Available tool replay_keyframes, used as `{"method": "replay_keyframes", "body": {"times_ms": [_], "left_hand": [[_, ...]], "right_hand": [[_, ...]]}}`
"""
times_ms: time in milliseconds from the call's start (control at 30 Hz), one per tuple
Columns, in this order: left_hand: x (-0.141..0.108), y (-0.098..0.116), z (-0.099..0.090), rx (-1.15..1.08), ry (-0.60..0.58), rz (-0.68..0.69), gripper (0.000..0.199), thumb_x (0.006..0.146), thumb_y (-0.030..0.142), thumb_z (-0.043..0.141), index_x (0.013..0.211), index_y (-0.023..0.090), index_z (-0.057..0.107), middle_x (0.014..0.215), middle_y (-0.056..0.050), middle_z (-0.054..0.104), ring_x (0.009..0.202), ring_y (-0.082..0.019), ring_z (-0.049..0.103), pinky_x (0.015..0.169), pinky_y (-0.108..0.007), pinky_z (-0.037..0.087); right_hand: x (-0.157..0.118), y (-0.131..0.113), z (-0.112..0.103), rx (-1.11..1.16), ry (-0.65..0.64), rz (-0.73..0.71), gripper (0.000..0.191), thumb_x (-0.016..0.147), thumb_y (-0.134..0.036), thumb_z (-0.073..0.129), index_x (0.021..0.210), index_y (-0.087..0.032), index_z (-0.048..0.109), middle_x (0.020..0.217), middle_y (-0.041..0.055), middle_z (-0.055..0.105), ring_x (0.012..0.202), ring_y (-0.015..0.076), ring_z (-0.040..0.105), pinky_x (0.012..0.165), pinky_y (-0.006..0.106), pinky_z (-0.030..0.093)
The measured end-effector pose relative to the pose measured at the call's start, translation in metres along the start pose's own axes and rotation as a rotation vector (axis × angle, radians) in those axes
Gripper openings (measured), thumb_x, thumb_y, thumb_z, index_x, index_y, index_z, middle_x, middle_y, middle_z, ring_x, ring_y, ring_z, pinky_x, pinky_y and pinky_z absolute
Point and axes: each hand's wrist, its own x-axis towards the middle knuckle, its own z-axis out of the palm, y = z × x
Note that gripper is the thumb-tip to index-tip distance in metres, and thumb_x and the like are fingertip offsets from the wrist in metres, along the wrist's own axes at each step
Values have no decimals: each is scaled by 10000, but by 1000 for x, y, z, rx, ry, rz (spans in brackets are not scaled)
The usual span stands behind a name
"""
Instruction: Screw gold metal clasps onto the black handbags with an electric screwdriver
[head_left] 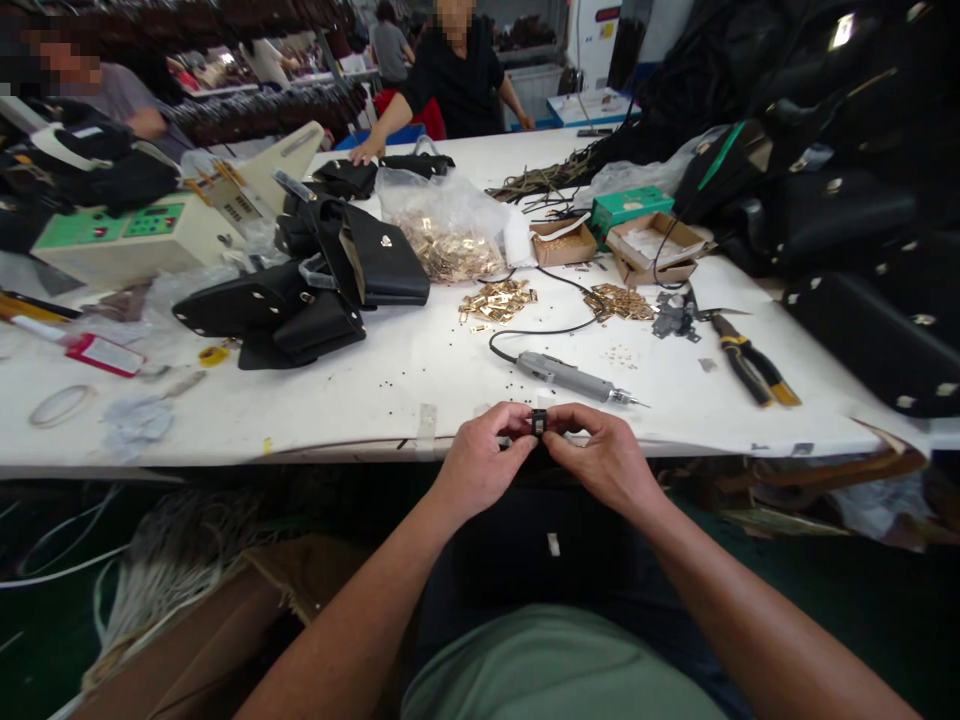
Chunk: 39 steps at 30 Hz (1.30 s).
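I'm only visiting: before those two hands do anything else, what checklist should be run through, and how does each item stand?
1. Small black piece steadied: ok, pinched between the fingertips of the left hand and right hand.
2. Its metal part properly seated: cannot tell, too small.
3. Grey electric screwdriver within reach: ok, seemingly, lying just beyond the hands.
4. Cord loose: ok, it curves across the table.
5. Pliers out of the way: ok, off to the right.

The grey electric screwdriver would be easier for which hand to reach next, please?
Probably the right hand: the screwdriver lies just beyond it, while the left hand is farther off. Both hold a black piece.
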Motion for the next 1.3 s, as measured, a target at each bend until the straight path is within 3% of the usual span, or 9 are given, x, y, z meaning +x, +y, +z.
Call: {"method": "replay_keyframes", "body": {"times_ms": [333,633,733,900,1100,1300], "left_hand": [[0,1,12,24,110,-35,260,826,111,651,1048,233,710,926,4,772,858,-157,722,825,-264,524],[-3,1,15,32,147,-52,235,832,122,652,1029,231,718,889,9,776,837,-158,725,832,-269,521],[-3,1,14,-5,125,-68,227,844,155,663,1051,225,724,889,3,780,825,-162,726,811,-268,526],[0,-1,11,-69,63,-118,249,847,199,681,1093,202,712,861,-6,780,801,-168,727,787,-270,525],[2,0,10,-102,40,-146,306,835,197,666,1139,197,694,840,0,771,763,-154,712,751,-256,514],[4,-1,11,-92,44,-141,314,826,198,651,1138,198,693,838,-3,766,753,-156,709,725,-253,517]], "right_hand": [[1,3,1,-136,24,-37,225,803,-224,640,991,-234,763,894,17,759,869,224,684,862,349,492],[3,2,3,-96,-7,26,209,783,-229,637,962,-217,744,836,1,732,788,195,654,780,310,466],[3,1,0,-39,-37,49,151,799,-297,686,907,-198,725,814,0,700,773,185,616,750,299,449],[3,-1,-10,112,-124,120,353,908,-518,616,877,-183,724,812,17,677,780,186,585,694,288,427],[6,-1,-7,156,-90,147,296,869,-443,669,972,-176,745,853,27,717,752,180,600,692,293,436],[13,0,-5,81,-86,151,271,879,-418,643,929,-178,758,789,10,699,687,164,572,636,288,404]]}}
